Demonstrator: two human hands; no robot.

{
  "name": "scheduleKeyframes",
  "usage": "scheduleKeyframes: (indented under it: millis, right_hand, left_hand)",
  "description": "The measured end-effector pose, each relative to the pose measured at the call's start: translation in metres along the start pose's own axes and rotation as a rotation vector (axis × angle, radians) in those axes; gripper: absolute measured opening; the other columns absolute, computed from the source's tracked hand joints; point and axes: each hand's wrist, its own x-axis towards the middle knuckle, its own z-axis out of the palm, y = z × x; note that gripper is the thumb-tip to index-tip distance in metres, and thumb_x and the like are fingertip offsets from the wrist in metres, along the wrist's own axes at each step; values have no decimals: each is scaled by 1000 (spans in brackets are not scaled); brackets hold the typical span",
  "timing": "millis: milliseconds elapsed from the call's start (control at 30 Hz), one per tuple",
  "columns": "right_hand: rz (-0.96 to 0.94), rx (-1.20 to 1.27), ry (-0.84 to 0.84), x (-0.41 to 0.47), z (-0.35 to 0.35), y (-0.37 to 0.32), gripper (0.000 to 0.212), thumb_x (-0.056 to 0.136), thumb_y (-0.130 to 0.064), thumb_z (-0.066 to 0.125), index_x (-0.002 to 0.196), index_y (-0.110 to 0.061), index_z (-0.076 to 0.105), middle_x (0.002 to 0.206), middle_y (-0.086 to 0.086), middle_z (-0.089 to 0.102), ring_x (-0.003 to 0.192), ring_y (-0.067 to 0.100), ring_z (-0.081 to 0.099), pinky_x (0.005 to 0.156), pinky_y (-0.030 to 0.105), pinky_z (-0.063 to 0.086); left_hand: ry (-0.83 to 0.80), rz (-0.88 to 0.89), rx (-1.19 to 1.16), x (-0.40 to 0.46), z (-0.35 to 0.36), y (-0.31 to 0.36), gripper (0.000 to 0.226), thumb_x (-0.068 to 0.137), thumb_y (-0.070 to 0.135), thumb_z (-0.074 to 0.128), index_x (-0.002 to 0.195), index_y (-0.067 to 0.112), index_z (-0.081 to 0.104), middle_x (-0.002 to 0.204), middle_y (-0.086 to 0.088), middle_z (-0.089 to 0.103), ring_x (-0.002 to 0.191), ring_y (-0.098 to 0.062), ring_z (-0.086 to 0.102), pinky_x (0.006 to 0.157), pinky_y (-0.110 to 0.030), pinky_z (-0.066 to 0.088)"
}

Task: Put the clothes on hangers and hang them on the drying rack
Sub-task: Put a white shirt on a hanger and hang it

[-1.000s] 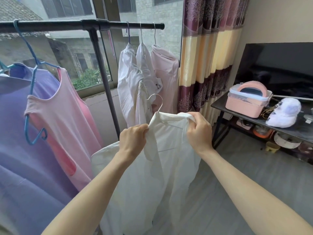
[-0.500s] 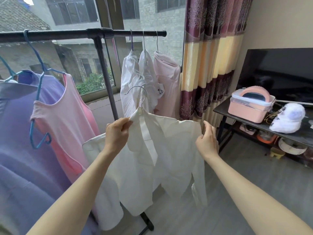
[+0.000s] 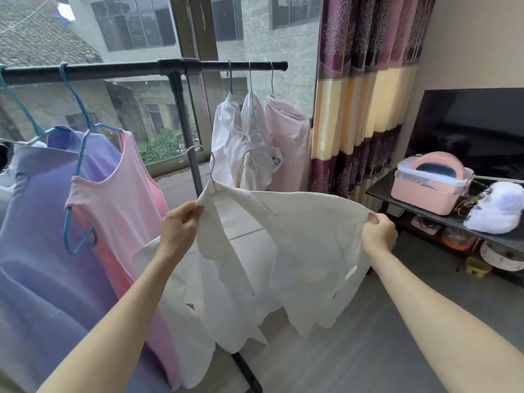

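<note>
A white blouse hangs from a silver wire hanger; beside it are a pink tank top and lilac shirt on blue hangers. The black rail fronts a curtain banded plum and cream, with tree print.

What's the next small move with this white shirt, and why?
Probably lift the white shirt so its hanger hook catches the rack bar. The left hand and right hand hold it spread, hook below the bar.
</note>
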Motion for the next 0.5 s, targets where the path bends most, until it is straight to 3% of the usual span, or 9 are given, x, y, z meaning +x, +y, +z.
scheduleKeyframes:
  millis: [200, 267, 367, 433, 500]
  right_hand:
    - [91, -34, -162, -21, 16, 10, 52, 86, -3, 40, 138, -8, 39, 141, 16, 34, 120, 35, 47, 99, 35, 36]
    - [-40, -85, -128, -33, 19, 1, 50, 84, -3, 41, 134, -11, 43, 140, 11, 38, 120, 33, 47, 99, 38, 35]
    - [-430, -73, -160, -57, 26, -24, 35, 86, -15, 43, 117, -14, 59, 123, 4, 58, 116, 24, 51, 97, 36, 33]
    - [-660, 31, -381, -76, 31, -42, 36, 85, -27, 44, 114, -13, 62, 108, 1, 66, 107, 20, 57, 96, 37, 37]
    - [-761, 32, -600, -92, 36, -57, 33, 89, -33, 49, 113, -14, 61, 94, -3, 65, 96, 19, 59, 90, 35, 43]
  left_hand:
    - [-107, -27, -18, -3, 10, 4, 33, 91, 10, 54, 59, 10, 46, 51, 9, 31, 49, -7, 25, 50, -25, 20]
    - [-166, -40, -42, -5, 14, 3, 29, 89, 17, 55, 64, 3, 53, 56, 6, 39, 56, -12, 31, 56, -29, 24]
    - [-264, -30, -36, -12, 24, 6, 29, 90, 18, 56, 73, -5, 56, 63, -6, 42, 60, -16, 34, 57, -30, 25]
    - [-323, -5, -20, -20, 34, 10, 29, 92, 14, 55, 67, -2, 55, 60, -4, 39, 58, -14, 31, 56, -29, 23]
    - [-360, 27, -4, -28, 44, 17, 38, 91, 12, 56, 54, 14, 46, 53, 7, 32, 54, -10, 26, 52, -28, 22]
